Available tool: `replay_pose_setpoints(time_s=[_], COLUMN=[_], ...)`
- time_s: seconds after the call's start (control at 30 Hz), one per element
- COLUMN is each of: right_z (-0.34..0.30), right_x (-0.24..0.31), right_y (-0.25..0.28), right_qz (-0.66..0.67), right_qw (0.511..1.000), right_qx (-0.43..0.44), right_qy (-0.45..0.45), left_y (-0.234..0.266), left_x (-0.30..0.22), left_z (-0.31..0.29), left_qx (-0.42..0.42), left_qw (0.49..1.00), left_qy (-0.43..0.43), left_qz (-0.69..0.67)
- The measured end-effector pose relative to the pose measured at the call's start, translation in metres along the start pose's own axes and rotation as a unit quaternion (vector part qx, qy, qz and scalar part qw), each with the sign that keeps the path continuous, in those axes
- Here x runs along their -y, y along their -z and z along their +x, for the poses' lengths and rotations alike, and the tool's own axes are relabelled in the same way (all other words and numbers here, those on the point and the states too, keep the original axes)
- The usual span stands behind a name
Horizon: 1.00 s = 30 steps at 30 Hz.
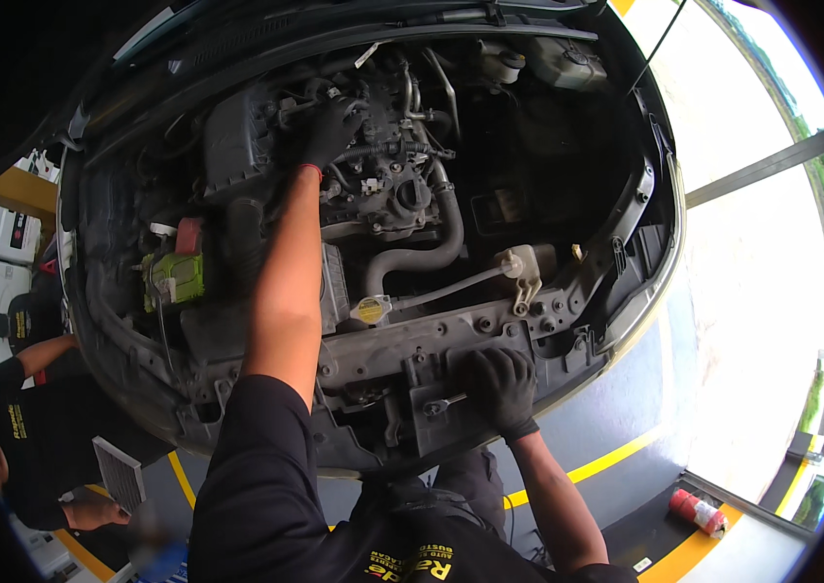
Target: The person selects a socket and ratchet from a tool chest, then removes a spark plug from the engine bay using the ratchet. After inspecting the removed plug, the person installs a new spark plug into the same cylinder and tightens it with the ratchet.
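Stands on a grey floor (616,403) striped with yellow, before an open engine bay (548,175), with bright daylight toward 3 o'clock and a red cylinder (699,513) lying toward 4. Shares the room with a co-worker (43,418) toward 8 o'clock, holding a pleated panel (120,474). Looks down on a pale reservoir (572,66) at 1 o'clock and a beige bottle (526,264) with a hose at 3; cannot tell the contents of either. Faces also, at 9 o'clock, a box in a yellow-green cover (176,279). Has the left arm extended toward 11 o'clock, with the black-gloved left hand (334,131) down among the hoses of the engine (397,194); cannot tell the opening of that grip, or any hold in it. Holds the gloved right hand (501,387) between 4 and 5 o'clock, knuckles up, grip closed round the handle of a ratchet (443,405), head toward 8 o'clock from the fist, over a dark front plate (431,432).
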State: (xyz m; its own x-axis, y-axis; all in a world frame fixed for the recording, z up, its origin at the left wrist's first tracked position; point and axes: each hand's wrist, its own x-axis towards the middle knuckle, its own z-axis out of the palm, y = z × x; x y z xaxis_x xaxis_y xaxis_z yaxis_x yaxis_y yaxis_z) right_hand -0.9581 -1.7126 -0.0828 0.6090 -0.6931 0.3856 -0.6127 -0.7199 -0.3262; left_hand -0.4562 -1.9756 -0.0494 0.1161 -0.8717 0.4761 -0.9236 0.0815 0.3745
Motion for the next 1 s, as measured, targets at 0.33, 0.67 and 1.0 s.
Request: replay_pose_setpoints(time_s=[0.33,0.67,1.0], right_z=[0.003,0.004,0.003], right_x=[0.001,0.0,-0.001], right_y=[0.002,0.003,0.001], right_qz=[0.0,0.006,0.01], right_qw=[1.0,1.0,1.0], right_qx=[-0.011,-0.011,-0.006], right_qy=[0.01,0.02,0.017], left_y=[-0.019,-0.023,-0.026], left_x=[0.011,0.031,0.058], left_z=[0.013,0.013,0.008], left_qx=[0.002,-0.036,-0.022], left_qw=[0.997,0.996,0.998], left_qy=[0.078,0.056,0.021], left_qz=[0.007,0.052,-0.055])
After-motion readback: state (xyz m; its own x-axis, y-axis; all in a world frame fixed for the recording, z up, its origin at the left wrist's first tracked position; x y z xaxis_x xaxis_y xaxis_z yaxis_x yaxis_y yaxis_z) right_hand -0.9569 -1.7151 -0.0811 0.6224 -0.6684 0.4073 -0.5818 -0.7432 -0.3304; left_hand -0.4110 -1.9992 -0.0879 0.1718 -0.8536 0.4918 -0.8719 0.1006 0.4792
